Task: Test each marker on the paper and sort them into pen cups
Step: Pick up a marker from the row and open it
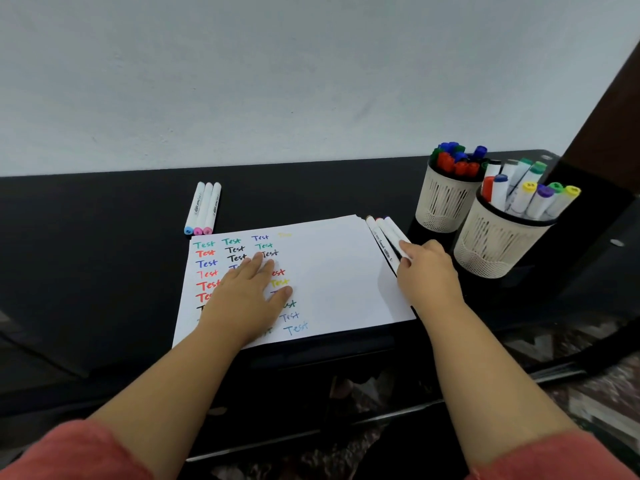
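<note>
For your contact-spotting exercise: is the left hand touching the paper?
Touching. The head view shows the left hand lying flat, fingers straight, on the paper, covering some written words.

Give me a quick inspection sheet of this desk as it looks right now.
Surface: black desk.
Job's things: paper covered in coloured "Test" words; three markers behind it; three more at its right edge; two mesh pen cups holding markers.
Clutter: nothing seen.
Hands: left hand flat on paper; right hand reaching onto the right-edge markers, grip hidden.
Cables: nothing seen.
Surroundings: pale wall.
</note>
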Available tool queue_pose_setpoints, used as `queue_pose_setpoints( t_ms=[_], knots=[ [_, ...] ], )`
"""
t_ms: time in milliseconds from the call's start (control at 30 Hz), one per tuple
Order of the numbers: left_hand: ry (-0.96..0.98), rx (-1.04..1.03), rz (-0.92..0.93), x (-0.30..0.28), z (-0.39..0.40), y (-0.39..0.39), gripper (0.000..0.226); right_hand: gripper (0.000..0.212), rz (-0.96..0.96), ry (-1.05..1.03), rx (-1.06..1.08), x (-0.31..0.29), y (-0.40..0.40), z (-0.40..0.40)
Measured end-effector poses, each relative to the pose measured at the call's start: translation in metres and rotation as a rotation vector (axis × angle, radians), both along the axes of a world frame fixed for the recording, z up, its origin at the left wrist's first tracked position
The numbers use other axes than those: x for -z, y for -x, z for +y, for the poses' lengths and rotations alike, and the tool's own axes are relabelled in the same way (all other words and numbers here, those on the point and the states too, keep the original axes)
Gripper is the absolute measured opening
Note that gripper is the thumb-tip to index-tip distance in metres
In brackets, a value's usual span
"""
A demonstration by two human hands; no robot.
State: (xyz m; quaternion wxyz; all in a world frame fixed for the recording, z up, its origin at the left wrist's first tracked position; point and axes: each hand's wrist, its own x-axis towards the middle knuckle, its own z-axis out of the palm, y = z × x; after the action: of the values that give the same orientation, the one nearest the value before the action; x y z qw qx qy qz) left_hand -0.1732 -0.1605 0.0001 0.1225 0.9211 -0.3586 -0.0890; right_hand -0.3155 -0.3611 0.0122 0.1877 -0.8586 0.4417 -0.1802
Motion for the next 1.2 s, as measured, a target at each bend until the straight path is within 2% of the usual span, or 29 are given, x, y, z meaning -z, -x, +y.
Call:
queue_pose_setpoints(
  t_ms=[267, 467, 600, 833, 1033, 1200],
  knots=[
    [0.001, -0.01, 0.001, -0.002, -0.001, 0.002, 0.064, 0.043, 0.208, 0.043, -0.037, -0.007, -0.002, 0.002],
    [-0.005, -0.027, 0.007, -0.002, -0.001, 0.002, 0.063, 0.036, 0.167, 0.049, -0.02, -0.005, -0.002, 0.001],
    [-0.048, -0.021, -0.019, -0.002, -0.001, 0.002, 0.064, 0.034, 0.087, 0.137, -0.051, -0.006, -0.004, 0.005],
    [-0.111, -0.082, 0.025, -0.009, 0.017, -0.014, 0.066, 0.029, 0.045, 0.271, -0.261, -0.017, -0.034, 0.021],
    [-0.157, -0.084, 0.057, -0.019, 0.044, -0.043, 0.066, 0.03, 0.15, 0.309, -0.522, -0.036, -0.088, 0.041],
    [-0.1, -0.054, 0.064, -0.012, 0.053, -0.056, 0.065, 0.033, 0.211, 0.342, -0.709, -0.04, -0.146, 0.05]
  ],
)
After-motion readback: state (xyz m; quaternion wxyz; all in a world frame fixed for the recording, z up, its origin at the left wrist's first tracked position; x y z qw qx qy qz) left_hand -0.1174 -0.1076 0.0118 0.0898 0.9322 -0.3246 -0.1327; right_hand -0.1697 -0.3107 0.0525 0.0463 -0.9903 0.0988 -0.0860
